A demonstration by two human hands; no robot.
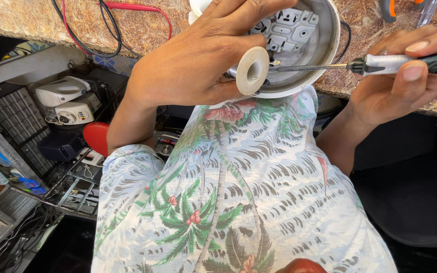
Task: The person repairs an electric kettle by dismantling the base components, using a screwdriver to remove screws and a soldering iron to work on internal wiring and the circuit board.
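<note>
The appliance (319, 30), a round white shell with a grey metal plate inside, is lying open-side-up at the top centre of the frame, overhanging the near edge of the speckled counter (36, 20). It looks rigid and moderately heavy, with a smooth, likely slippery plastic wall; the rim seems the safest place to grip, since the inner plate and its wiring look easier to damage.

The left hand (198, 60) is curling over the shell at upper centre, fingers closed loosely around a white spool (252, 71) pinched between thumb and forefinger. The spool looks light and stiff, easiest held by its flanges.

The right hand (405, 76) at upper right is gripping a screwdriver (380, 64) by its clear handle, fingers wrapped shut, the thin shaft pointing left with its tip touching just beside the spool. The shaft looks stiff but slender.

Room is tight: the counter edge is running right under the shell, and red and black leads (112, 25) are lying at upper left. Open space is mainly below, over the person's lap.
</note>
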